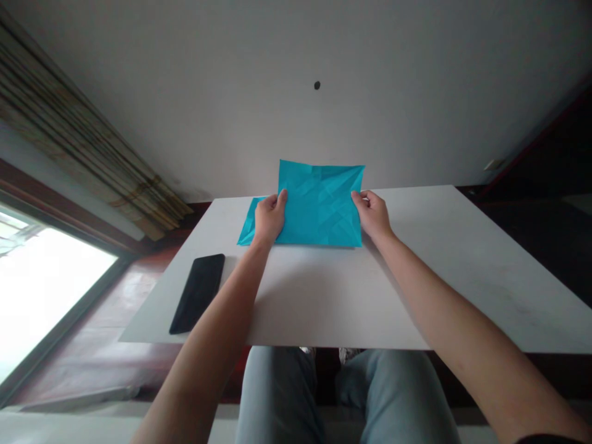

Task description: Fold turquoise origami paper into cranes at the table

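Blue paper (321, 203) stands tilted up at the far side of the white table (346, 296). Left hand (269, 217) pinches its left edge, right hand (372, 214) its right edge. The sheet shows many creases but is spread open, so I judge no shape is formed yet. A phone (198, 292) lies to the left.

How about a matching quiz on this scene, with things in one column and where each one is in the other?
Things:
1. blue paper
2. black phone
3. left hand
4. right hand

Places or states:
A. lies flat near the left edge of the table, untouched
B. grips the sheet's right edge
C. creased, tilted up between both hands
D. grips the sheet's left edge

Pairs: 1-C, 2-A, 3-D, 4-B
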Demonstrator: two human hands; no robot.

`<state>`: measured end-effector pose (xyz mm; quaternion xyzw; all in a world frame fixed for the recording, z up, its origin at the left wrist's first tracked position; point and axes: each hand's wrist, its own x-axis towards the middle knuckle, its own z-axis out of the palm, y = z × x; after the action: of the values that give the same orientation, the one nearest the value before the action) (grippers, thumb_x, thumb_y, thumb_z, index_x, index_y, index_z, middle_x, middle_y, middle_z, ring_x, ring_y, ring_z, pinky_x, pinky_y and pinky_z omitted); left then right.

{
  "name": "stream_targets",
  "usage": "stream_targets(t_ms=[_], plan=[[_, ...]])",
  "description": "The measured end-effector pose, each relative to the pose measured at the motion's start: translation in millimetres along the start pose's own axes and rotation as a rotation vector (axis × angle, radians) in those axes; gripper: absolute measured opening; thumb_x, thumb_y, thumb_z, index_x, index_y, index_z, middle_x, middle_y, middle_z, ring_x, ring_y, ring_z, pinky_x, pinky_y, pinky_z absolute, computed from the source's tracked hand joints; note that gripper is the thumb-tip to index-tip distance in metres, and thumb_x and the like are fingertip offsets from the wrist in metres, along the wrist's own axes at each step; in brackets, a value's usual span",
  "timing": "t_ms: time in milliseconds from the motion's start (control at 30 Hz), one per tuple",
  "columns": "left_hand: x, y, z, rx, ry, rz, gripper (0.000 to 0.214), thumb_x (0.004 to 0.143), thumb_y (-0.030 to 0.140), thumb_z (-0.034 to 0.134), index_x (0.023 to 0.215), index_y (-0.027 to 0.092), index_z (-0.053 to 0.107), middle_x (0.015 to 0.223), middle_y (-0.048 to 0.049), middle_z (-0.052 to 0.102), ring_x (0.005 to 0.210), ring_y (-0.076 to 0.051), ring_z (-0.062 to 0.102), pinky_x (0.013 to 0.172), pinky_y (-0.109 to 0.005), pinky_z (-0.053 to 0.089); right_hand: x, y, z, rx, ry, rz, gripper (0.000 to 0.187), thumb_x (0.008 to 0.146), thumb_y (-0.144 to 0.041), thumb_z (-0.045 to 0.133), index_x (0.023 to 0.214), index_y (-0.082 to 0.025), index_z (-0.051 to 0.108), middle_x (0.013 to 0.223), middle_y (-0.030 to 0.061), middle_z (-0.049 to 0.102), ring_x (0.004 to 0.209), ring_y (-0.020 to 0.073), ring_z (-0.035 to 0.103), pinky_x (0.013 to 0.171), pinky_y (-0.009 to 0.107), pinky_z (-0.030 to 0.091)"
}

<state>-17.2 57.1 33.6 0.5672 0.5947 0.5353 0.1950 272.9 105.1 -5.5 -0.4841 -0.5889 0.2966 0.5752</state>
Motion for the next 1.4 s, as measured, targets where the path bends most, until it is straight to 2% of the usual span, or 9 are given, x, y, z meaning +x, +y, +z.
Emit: stream_targets(t_ms=[333,467,567,667,767,867,1033,1133,1400], plan=[[30.2,-33.6,-67.2,0.117,0.189,-0.099,0.069,0.101,0.073,0.074,0.06,0.027,0.043,0.055,0.0023,0.031,0.061,-0.019,0.045,0.057,-0.031,0.036,-6.3,17.4,10.8,0.075,-0.115,0.004,0.074,0.086,-0.1,0.074,0.107,-0.029,0.065,0.065,-0.0072,0.061,0.059,0.0164,0.053,0.061,0.033,0.04],[24.4,-39.5,-81.5,0.518,0.282,-0.171,0.032,0.094,0.052,0.087,0.091,0.024,0.071,0.092,-0.0106,0.074,0.105,-0.037,0.073,0.101,-0.05,0.059,-5.7,25.8,10.2,0.073,-0.105,0.031,0.071,0.086,-0.098,0.074,0.106,-0.03,0.066,0.066,-0.0066,0.061,0.063,0.0184,0.055,0.063,0.034,0.039],[14.9,-32.3,-66.0,0.717,0.287,-0.128,0.035,0.101,0.044,0.078,0.13,0.023,0.075,0.153,-0.0239,0.069,0.146,-0.046,0.063,0.127,-0.068,0.047,-5.1,28.3,10.2,0.077,-0.095,0.031,0.068,0.088,-0.096,0.073,0.106,-0.03,0.065,0.067,-0.0064,0.061,0.065,0.0185,0.055,0.064,0.034,0.039],[4.6,-27.4,-34.6,0.705,0.003,-0.004,0.04,0.115,0.045,0.053,0.14,0.025,0.078,0.158,-0.0203,0.07,0.151,-0.042,0.063,0.131,-0.063,0.047,-6.2,28.1,10.4,0.068,-0.127,0.017,0.067,0.091,-0.094,0.072,0.107,-0.03,0.064,0.068,-0.0065,0.061,0.064,0.0181,0.054,0.063,0.033,0.039],[-3.9,-31.5,-8.3,0.78,-0.348,-0.01,0.077,0.113,0.07,0.051,0.177,0.027,0.055,0.19,-0.0139,0.047,0.177,-0.042,0.039,0.146,-0.063,0.029,-7.8,26.6,10.9,0.052,-0.147,0.001,0.069,0.091,-0.097,0.07,0.106,-0.029,0.065,0.068,-0.0061,0.06,0.063,0.0181,0.052,0.064,0.034,0.039],[-4.0,-37.1,-0.1,0.854,-0.499,-0.13,0.116,0.1,0.099,0.046,0.191,0.03,0.029,0.202,-0.0098,0.017,0.188,-0.047,0.007,0.15,-0.073,0.007,-9.2,24.0,11.7,0.043,-0.167,-0.004,0.073,0.089,-0.099,0.068,0.105,-0.028,0.067,0.068,-0.005,0.06,0.064,0.0187,0.053,0.065,0.035,0.039],[16.4,-27.7,1.9,0.924,-0.604,-0.232,0.149,0.076,0.116,0.056,0.193,0.032,0.02,0.201,-0.018,0.005,0.184,-0.062,-0.004,0.141,-0.091,0.007,-12.6,16.2,11.5,0.044,-0.192,-0.001,0.073,0.092,-0.099,0.064,0.103,-0.028,0.07,0.07,-0.004,0.061,0.065,0.0197,0.054,0.068,0.036,0.04],[20.9,-21.5,15.5,0.977,-0.638,-0.238,0.155,0.076,0.115,0.058,0.192,0.018,0.024,0.199,-0.0282,0.011,0.184,-0.061,0.003,0.144,-0.084,0.009,-14.6,12.2,10.6,0.032,-0.21,-0.006,0.07,0.096,-0.097,0.063,0.101,-0.027,0.072,0.071,-0.0033,0.061,0.067,0.0202,0.056,0.071,0.037,0.043],[13.4,-40.2,28.3,0.874,-0.482,-0.137,0.126,0.087,0.114,0.038,0.19,0.042,0.03,0.202,-0.0077,0.016,0.186,-0.054,-0.002,0.143,-0.086,0.007,-16.0,11.6,9.1,0.038,-0.246,-0.017,0.071,0.098,-0.096,0.062,0.098,-0.026,0.075,0.073,-0.0018,0.063,0.067,0.0193,0.054,0.07,0.036,0.043]])
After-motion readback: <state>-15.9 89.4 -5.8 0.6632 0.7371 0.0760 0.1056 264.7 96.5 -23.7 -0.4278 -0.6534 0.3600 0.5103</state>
